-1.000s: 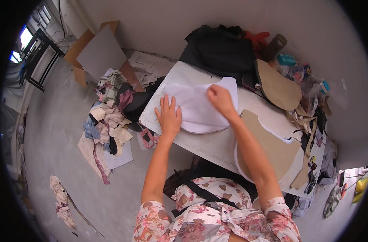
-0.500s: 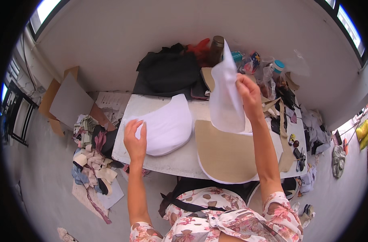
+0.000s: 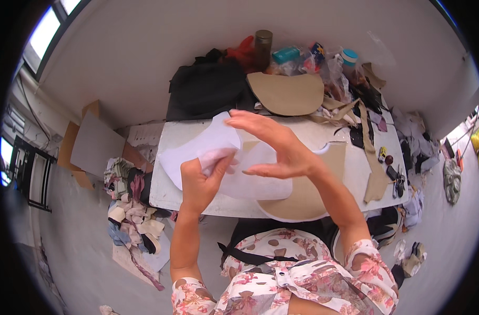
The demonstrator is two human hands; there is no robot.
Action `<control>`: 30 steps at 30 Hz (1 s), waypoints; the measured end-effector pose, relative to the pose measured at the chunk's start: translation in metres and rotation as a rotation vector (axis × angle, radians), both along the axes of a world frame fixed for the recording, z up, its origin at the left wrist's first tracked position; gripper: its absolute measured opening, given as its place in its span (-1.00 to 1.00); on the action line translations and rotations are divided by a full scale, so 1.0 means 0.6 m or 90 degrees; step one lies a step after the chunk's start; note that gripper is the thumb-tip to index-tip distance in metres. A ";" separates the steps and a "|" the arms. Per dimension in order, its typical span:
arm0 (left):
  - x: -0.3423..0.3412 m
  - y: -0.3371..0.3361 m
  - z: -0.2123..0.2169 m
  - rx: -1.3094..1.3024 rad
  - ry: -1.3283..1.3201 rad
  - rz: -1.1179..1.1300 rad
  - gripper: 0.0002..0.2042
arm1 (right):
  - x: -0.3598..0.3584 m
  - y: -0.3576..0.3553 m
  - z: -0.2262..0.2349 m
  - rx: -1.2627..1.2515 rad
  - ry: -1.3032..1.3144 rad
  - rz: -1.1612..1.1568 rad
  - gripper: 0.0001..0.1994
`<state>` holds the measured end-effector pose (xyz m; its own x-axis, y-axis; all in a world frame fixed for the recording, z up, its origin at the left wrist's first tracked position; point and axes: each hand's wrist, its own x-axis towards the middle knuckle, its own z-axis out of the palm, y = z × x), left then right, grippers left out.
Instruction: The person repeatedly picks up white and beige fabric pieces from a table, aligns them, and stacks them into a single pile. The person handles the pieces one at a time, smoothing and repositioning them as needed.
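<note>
My left hand (image 3: 205,173) is closed, its thumb and fingers pinching the edge of a thin white curved sheet (image 3: 260,181). That sheet hangs over the table, partly across a tan curved piece with a white rim (image 3: 323,184). Over it, my right hand (image 3: 281,142) is open, thumb and fingers wide apart, its fingertips close to the upper tip of the white pieces. Behind my left hand lie the white curved pieces (image 3: 171,160) on the left of the table, partly hidden by the hand and the held sheet.
The white table (image 3: 166,198) carries folded black fabric (image 3: 210,89), another tan curved piece (image 3: 289,94), a dark jar (image 3: 263,50) and plastic bags at the back. Tan scraps (image 3: 375,184) and scissors (image 3: 399,185) lie right. Fabric scraps (image 3: 137,226) cover the floor at left.
My right hand has come left and down from its raised place, letting go of the white sheet. My left hand now pinches that sheet over the table. The view has shifted a little.
</note>
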<state>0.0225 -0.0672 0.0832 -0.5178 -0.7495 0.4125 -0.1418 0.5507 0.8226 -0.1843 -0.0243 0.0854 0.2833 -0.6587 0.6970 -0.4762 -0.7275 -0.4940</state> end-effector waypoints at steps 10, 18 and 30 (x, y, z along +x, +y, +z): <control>0.076 0.104 0.008 0.064 0.223 0.101 -0.95 | -0.124 0.171 -0.040 0.220 0.106 -0.052 -0.92; 0.008 0.037 -0.071 0.311 0.176 0.003 -0.95 | -0.176 0.291 -0.054 0.423 -0.395 -0.209 -0.88; -0.096 -0.035 -0.236 0.292 0.052 0.129 -0.81 | -0.239 0.243 -0.187 0.434 -0.407 -0.459 -0.85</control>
